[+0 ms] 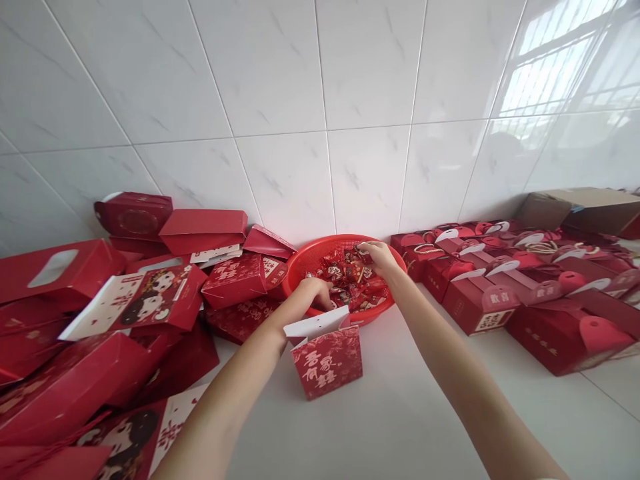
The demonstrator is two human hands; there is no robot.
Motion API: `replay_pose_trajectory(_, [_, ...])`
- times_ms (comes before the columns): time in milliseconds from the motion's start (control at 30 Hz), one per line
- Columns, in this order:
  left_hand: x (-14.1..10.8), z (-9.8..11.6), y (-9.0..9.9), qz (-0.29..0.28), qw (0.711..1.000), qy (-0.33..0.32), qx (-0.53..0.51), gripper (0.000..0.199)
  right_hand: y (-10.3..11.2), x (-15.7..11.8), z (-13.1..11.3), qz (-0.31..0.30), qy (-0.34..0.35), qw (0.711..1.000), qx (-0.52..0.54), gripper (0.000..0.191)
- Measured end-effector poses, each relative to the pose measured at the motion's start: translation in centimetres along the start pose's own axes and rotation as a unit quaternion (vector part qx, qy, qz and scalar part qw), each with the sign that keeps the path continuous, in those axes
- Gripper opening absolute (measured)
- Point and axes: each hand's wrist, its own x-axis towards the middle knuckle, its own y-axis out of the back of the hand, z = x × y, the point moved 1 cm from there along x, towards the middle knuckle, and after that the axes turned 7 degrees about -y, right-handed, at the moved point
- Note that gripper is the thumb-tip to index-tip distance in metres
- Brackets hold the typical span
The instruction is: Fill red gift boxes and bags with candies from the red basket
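Note:
A round red plastic basket [345, 238] holds many small candies in shiny red wrappers [357, 293]. My left hand [317, 292] reaches into its near left side, fingers curled down among the candies, and what they grip is hidden. At the far right side of the basket, my right hand [381, 259] has thumb and fingers closed on a dark red wrapped candy [361, 253]. A red gift box [327, 363] with white lettering stands on the floor just in front of the basket, its top open and its pale inner flap raised beside my left forearm.
Red gift boxes [165, 300] lie in a loose pile on the left. Closed red boxes [480, 300] with handle tops stand in rows on the right, before a brown cardboard carton [590, 207]. Behind the basket rises a white tiled wall [370, 160].

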Motion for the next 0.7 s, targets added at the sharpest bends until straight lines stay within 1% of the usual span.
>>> replay_pose_trajectory(67, [-0.3,0.1,0.0,-0.071,0.997,0.032,0.017,0.023,0.0,0.0,0.0,-0.002,-0.001,1.0,-0.002,0.013])
replay_pose_trajectory(100, [-0.5,0.1,0.0,-0.097,0.994,0.045,0.026,0.02,-0.1,0.0,0.0,-0.003,-0.002,1.0,-0.002,0.013])
replay_pose_trajectory(133, [-0.6,0.1,0.1,-0.109,0.992,0.051,0.03,0.018,-0.1,0.1,0.0,-0.004,-0.002,1.0,-0.002,0.013])
replay_pose_trajectory(200, [-0.8,0.0,0.3,-0.105,0.993,0.051,0.03,0.02,-0.1,0.1,0.0,-0.004,-0.003,1.0,-0.001,0.013])
replay_pose_trajectory(300, [-0.6,-0.1,0.7,-0.051,0.998,0.033,0.011,0.022,-0.2,0.2,0.0,-0.004,-0.001,1.0,0.004,0.013])
replay_pose_trajectory(400, [0.1,-0.1,1.3,0.047,0.999,0.01,-0.017,0.018,-0.1,0.2,0.1,-0.004,0.001,1.0,0.011,0.013])
replay_pose_trajectory(467, [0.6,-0.2,1.6,0.115,0.992,-0.006,-0.045,0.015,-0.1,0.3,0.1,-0.004,0.002,1.0,0.013,0.012])
replay_pose_trajectory(533, [1.1,-0.5,1.8,0.166,0.983,-0.023,-0.079,0.017,0.0,0.5,0.1,-0.004,0.005,1.0,0.015,0.01])
replay_pose_trajectory(600, [1.4,-0.8,1.8,0.198,0.972,-0.044,-0.114,0.021,0.1,0.7,0.2,-0.008,0.008,1.0,0.015,0.01])
replay_pose_trajectory(700, [1.7,-1.3,1.6,0.224,0.957,-0.086,-0.161,0.025,0.1,0.9,0.3,-0.011,0.012,1.0,0.018,0.01])
